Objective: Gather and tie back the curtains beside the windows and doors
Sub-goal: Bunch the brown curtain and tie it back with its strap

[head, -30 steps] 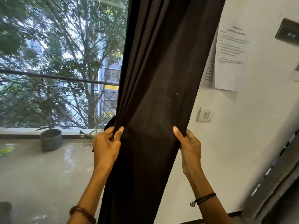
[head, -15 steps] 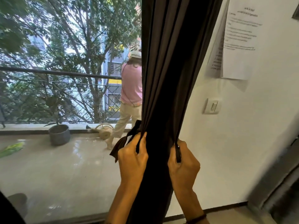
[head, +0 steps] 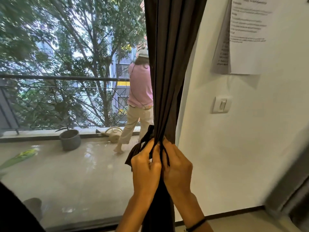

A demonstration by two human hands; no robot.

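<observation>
curtain (head: pixel 168 64) bunched between both hands
left hand (head: pixel 145 166) and right hand (head: pixel 178 166) clutched it side by side; its length rose straight above them.

Curtain (head: pixel 168 64) is reading plain dark brown. Wall (head: pixel 234 148) and switch (head: pixel 222 104) are showing white. Paper sheets (head: pixel 247 39) are showing white with black text lines. Outside, person is wearing pink shirt (head: pixel 140 86), beige trousers (head: pixel 133 121), pale hat (head: pixel 143 52). Pot (head: pixel 70 139) is looking grey, watering can (head: pixel 113 134) cream. Railing (head: pixel 58 77) is showing dark grey with diamond lattice. Foliage (head: pixel 75 30) is coming through green, balcony floor (head: pixel 83 173) off-white.
</observation>
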